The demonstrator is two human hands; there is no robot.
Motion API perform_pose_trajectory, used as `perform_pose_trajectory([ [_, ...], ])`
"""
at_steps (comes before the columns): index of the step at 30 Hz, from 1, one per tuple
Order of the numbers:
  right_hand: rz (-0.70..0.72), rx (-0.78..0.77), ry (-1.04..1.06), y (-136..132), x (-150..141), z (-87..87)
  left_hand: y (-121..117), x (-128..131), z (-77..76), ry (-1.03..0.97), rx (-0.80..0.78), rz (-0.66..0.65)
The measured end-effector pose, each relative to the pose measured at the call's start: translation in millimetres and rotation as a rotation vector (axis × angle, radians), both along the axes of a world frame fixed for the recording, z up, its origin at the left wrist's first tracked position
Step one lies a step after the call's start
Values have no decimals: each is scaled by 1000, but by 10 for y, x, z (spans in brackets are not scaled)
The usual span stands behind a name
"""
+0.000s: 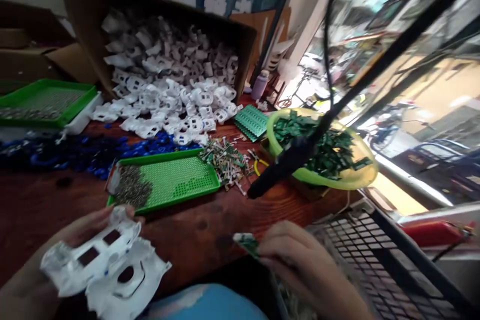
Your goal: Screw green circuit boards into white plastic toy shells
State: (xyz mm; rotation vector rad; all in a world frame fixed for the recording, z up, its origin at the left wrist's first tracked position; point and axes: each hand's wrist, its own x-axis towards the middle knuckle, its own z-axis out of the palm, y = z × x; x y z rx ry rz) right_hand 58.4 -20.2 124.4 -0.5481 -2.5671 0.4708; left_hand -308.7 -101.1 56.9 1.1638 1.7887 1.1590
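Note:
My left hand (63, 250) is closed on a white plastic shell part (116, 260) with square openings and a round hole, held at the lower left above the wooden table (191, 225). Most of its fingers are behind the shell. Between the fingertips of my right hand (296, 255) is a small green circuit board (247, 243) with a pale end, held near the table's front edge. The two parts are well apart. Beyond them lies a green tray (183, 177), with a heap of small metal screws (132, 186) at its left end.
A box of white shells (168, 60) spills onto the table at the back. Blue parts (153, 147), wired pieces (228, 160) and green board panels (251, 122) lie around the tray. A yellow-green basin (365, 172) holds green boards. A black screwdriver (285, 165) hangs over the table.

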Motion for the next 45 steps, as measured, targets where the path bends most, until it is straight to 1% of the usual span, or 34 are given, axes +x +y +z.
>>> perform_pose_trajectory([
  [1,34,15,-21,-74,-150,-141,-84,-9,-41,-152,-91,-6],
  [2,59,63,-33,-113,-294,-294,-156,-10,-60,-306,-172,-3],
  [3,76,134,-45,-124,-429,-450,-215,-2,-60,-450,-236,7],
  [5,142,196,-60,-93,-650,-733,-296,43,-24,-688,-310,27],
  [7,236,225,-83,-33,-787,-925,-342,115,27,-874,-345,17],
  [8,283,235,-97,-3,-821,-980,-360,155,51,-952,-351,4],
  [10,339,233,-127,48,-829,-1014,-397,223,82,-1086,-338,-17],
  [12,306,196,-154,82,-786,-975,-437,265,91,-1194,-304,-21],
  [14,188,133,-176,97,-744,-902,-473,283,80,-1270,-266,-12],
  [16,28,60,-201,85,-757,-836,-489,299,60,-1340,-214,0],
  [18,-123,3,-237,49,-854,-808,-476,337,49,-1428,-152,7],
  [20,-241,-23,-278,0,-1016,-827,-444,406,59,-1502,-96,6],
  [22,-320,-26,-316,-45,-1186,-873,-416,494,86,-1530,-54,4],
  [24,-337,-27,-344,-78,-1301,-911,-411,574,113,-1536,11,12],
  [25,-315,-31,-354,-90,-1325,-919,-420,604,120,-1537,46,19],
  [27,-223,-46,-356,-102,-1300,-908,-454,641,112,-1518,119,17],
  [30,-59,-72,-328,-99,-1134,-848,-511,666,56,-1417,204,-37],
  [31,-29,-78,-313,-96,-1064,-829,-523,676,33,-1384,221,-59],
  [33,-45,-79,-275,-96,-935,-809,-530,707,-11,-1350,196,-99],
  [35,-130,-67,-231,-113,-844,-829,-514,745,-42,-1350,138,-113],
  [37,-199,-52,-195,-147,-803,-887,-480,778,-55,-1353,87,-96],
  [42,-210,-32,-146,-224,-813,-1070,-372,806,-23,-1360,-1,34],
  [45,-210,-2,-89,-214,-755,-1110,-337,805,-5,-1349,-38,112],
])
